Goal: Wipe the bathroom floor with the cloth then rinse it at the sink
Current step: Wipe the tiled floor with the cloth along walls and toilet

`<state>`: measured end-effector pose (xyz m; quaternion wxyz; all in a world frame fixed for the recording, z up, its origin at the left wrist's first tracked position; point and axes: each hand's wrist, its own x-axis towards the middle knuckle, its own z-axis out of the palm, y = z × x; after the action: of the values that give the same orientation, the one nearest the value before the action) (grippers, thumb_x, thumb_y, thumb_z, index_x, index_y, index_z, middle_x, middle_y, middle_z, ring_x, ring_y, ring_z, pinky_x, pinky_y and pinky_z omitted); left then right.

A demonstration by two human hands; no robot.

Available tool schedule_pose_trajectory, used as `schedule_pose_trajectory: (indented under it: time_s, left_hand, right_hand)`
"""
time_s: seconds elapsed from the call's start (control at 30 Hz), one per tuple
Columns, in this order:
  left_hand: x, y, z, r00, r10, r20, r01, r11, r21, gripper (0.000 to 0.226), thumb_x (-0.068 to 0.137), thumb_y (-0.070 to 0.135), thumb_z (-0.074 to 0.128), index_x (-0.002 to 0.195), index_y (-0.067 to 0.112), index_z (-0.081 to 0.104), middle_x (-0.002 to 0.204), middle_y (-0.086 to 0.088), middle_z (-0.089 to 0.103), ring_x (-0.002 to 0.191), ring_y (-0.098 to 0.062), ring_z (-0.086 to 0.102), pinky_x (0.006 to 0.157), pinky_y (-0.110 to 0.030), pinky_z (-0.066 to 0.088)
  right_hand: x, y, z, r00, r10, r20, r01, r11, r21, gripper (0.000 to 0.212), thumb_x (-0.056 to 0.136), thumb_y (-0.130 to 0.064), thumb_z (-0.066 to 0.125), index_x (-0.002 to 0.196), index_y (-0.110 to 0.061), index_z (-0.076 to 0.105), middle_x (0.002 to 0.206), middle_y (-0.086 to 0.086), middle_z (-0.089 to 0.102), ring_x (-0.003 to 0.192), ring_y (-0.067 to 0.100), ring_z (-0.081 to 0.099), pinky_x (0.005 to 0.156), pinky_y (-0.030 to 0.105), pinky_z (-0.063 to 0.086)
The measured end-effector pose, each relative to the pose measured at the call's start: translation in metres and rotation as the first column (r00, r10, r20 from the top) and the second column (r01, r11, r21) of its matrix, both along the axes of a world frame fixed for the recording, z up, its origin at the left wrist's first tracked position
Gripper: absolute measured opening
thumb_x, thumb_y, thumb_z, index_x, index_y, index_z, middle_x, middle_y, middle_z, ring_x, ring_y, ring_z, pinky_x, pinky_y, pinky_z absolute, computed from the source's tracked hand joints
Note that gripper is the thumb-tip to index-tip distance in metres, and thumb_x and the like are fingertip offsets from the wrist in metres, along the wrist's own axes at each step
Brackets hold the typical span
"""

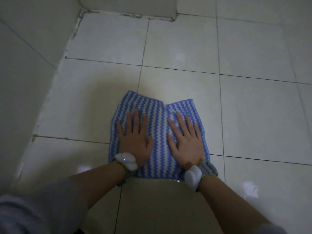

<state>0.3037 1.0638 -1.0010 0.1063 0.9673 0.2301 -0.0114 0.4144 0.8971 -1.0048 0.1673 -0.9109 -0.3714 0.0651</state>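
item: blue-and-white zigzag cloth [158, 132], flat on the tiled floor [185, 48] beside the left wall. i see my left hand [135, 137] and right hand [185, 141] pressing it, fingers straight and spread.

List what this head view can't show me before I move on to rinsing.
1. The sink: outside the head view's frame.
2. The floor beneath the cloth: covered by it and by the left hand and right hand pressing flat.
3. The cloth's near corners: hidden behind both wrist devices.
4. Any dirt or wetness: dim light and glare leave it unclear.
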Motion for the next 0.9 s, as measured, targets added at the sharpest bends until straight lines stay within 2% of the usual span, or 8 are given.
schedule_pose_trajectory:
  time_s: [0.13,0.37,0.5,0.7,0.8,0.9]
  left_hand:
    - [0.058,-0.024,-0.002,0.995,-0.102,0.005,0.102,0.995,-0.001,0.073,0.098,0.048,0.025,0.158,0.011,0.011,0.166,-0.015,0.005,0.153,-0.037,0.002,0.117,-0.066,0.005]
    - [0.168,-0.033,-0.003,0.995,-0.100,-0.010,0.099,0.994,-0.039,0.072,0.098,0.051,0.015,0.159,0.016,0.003,0.167,-0.010,-0.007,0.153,-0.032,-0.011,0.120,-0.061,0.000]
    - [0.223,-0.029,0.002,0.995,-0.101,-0.007,0.101,0.995,-0.016,0.069,0.104,0.051,0.021,0.159,0.018,-0.005,0.166,-0.008,-0.013,0.152,-0.031,-0.016,0.120,-0.057,-0.005]
    - [0.306,-0.018,-0.003,0.991,-0.135,0.006,0.135,0.991,-0.004,0.070,0.099,0.050,0.015,0.159,0.018,0.001,0.167,-0.007,-0.007,0.153,-0.029,-0.010,0.121,-0.058,-0.004]
    - [0.338,-0.012,-0.005,0.987,-0.161,0.024,0.162,0.987,-0.018,0.068,0.102,0.049,0.024,0.159,0.019,0.003,0.167,-0.006,-0.005,0.153,-0.028,-0.009,0.121,-0.056,-0.006]
    - [0.358,-0.008,-0.004,0.987,-0.151,0.063,0.152,0.988,-0.025,0.068,0.102,0.047,0.027,0.159,0.019,0.003,0.167,-0.006,-0.004,0.154,-0.026,-0.008,0.122,-0.053,-0.007]
  right_hand:
    - [0.038,-0.027,-0.003,0.989,-0.147,0.031,0.148,0.988,-0.038,0.056,0.102,-0.055,0.025,0.155,-0.037,0.024,0.166,-0.006,0.013,0.154,0.019,0.003,0.124,0.048,0.007]
    - [0.125,-0.014,-0.007,0.949,-0.311,0.045,0.313,0.948,-0.060,0.063,0.098,-0.063,0.020,0.156,-0.038,0.022,0.166,-0.006,0.011,0.154,0.020,0.002,0.124,0.046,0.005]
    - [0.176,0.002,-0.006,0.954,-0.295,0.054,0.299,0.952,-0.072,0.065,0.096,-0.064,0.016,0.156,-0.039,0.019,0.167,-0.007,0.009,0.154,0.020,0.000,0.123,0.047,0.005]
    - [0.261,0.013,-0.006,0.965,-0.259,0.042,0.261,0.961,-0.086,0.060,0.100,-0.059,0.026,0.156,-0.039,0.018,0.167,-0.008,0.007,0.154,0.019,-0.001,0.124,0.044,0.003]
    - [0.298,0.015,-0.005,0.979,-0.198,0.040,0.201,0.974,-0.107,0.059,0.102,-0.058,0.029,0.157,-0.039,0.016,0.167,-0.010,0.004,0.154,0.017,-0.004,0.124,0.044,0.002]
    - [0.325,0.015,-0.002,0.988,-0.154,0.028,0.156,0.985,-0.069,0.058,0.103,-0.055,0.034,0.156,-0.036,0.021,0.167,-0.009,0.009,0.154,0.016,0.000,0.123,0.044,0.005]
